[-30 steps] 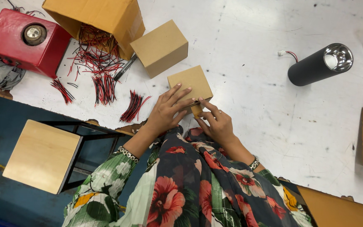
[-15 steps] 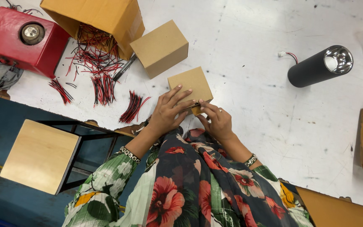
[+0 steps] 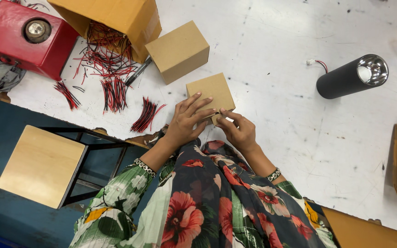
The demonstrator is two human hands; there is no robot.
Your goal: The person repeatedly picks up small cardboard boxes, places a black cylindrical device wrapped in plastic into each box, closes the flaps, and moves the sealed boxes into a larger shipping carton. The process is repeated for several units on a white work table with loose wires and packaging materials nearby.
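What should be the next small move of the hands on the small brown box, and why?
Probably press the near flap fully shut. The left hand lies flat on top of the small cardboard box and steadies it, while the right hand pinches a flap at the box's near edge, which seems not yet tucked in. How far it is in, I cannot tell.

Three cardboard boxes are sitting on the bench: a small box (image 3: 210,92) under the left hand (image 3: 184,121) and right hand (image 3: 237,131), a second box (image 3: 178,50) beyond, one large box (image 3: 116,18) farther. One black cylinder (image 3: 350,76) is lying well right. One red device (image 3: 24,36) is resting far left.
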